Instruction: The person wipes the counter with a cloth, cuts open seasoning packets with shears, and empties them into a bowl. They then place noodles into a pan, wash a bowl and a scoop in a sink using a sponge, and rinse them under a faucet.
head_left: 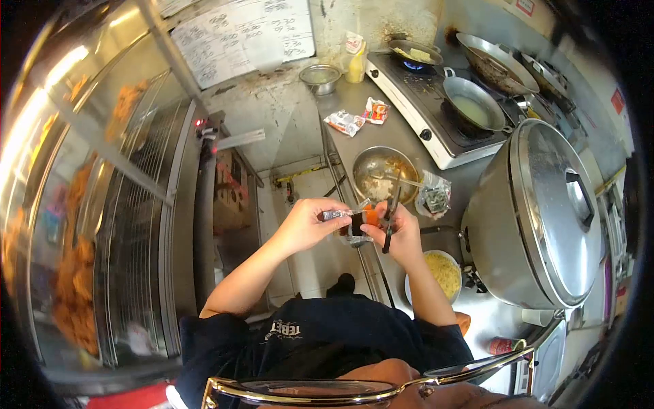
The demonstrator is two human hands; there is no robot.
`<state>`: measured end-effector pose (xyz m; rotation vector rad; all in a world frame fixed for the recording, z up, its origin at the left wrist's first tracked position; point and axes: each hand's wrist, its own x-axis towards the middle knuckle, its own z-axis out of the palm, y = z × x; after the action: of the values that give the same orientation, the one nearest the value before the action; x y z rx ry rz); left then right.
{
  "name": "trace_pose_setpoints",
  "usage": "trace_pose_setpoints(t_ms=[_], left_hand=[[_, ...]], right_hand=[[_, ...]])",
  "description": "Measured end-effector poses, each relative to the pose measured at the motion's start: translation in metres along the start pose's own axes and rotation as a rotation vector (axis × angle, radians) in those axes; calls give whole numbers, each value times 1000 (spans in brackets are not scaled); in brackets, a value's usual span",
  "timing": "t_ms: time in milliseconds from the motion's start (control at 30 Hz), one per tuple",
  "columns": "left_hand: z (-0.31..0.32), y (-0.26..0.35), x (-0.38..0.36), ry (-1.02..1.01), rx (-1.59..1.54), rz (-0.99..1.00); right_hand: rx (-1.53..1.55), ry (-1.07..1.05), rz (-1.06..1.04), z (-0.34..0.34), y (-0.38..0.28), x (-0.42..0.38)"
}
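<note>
In front of my body, both hands pinch a small plastic sachet [357,225] with dark and orange parts. My left hand [310,223] is closed on its silvery edge. My right hand [402,237] is closed on the other side and also holds a long black tool [390,221], which looks like scissors. Just beyond the hands sits a metal bowl [361,158] with pale and brown contents and a spoon [400,178]. Beside the bowl lies a torn foil packet [436,193].
A stove [436,109] with several pans stands at the back right. A large lidded pot [494,225] is on the right, near a bowl of yellow food [444,274]. Two wrappers [345,123] lie on the counter. A glass food cabinet [136,150] fills the left.
</note>
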<state>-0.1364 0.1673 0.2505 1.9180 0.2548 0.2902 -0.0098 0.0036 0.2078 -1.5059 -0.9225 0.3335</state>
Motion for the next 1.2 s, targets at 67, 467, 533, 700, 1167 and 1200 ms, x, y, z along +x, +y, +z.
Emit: trace_pose_setpoints(t_ms=[67, 467, 533, 700, 1167, 1200], left_hand=[[-5, -7, 35, -51, 14, -28], [-12, -62, 218, -389, -298, 65], [-17, -71, 250, -476, -391, 61], [-42, -89, 314, -779, -425, 122], [-36, -87, 348, -1062, -358, 96], [-33, -86, 347, -1055, -359, 96]], right_hand=[[84, 83, 28, -2, 10, 21], [163, 439, 133, -20, 55, 103], [157, 597, 166, 3, 65, 114], [100, 961, 311, 24, 56, 162], [64, 1252, 251, 64, 48, 152], [12, 1236, 256, 63, 49, 148]])
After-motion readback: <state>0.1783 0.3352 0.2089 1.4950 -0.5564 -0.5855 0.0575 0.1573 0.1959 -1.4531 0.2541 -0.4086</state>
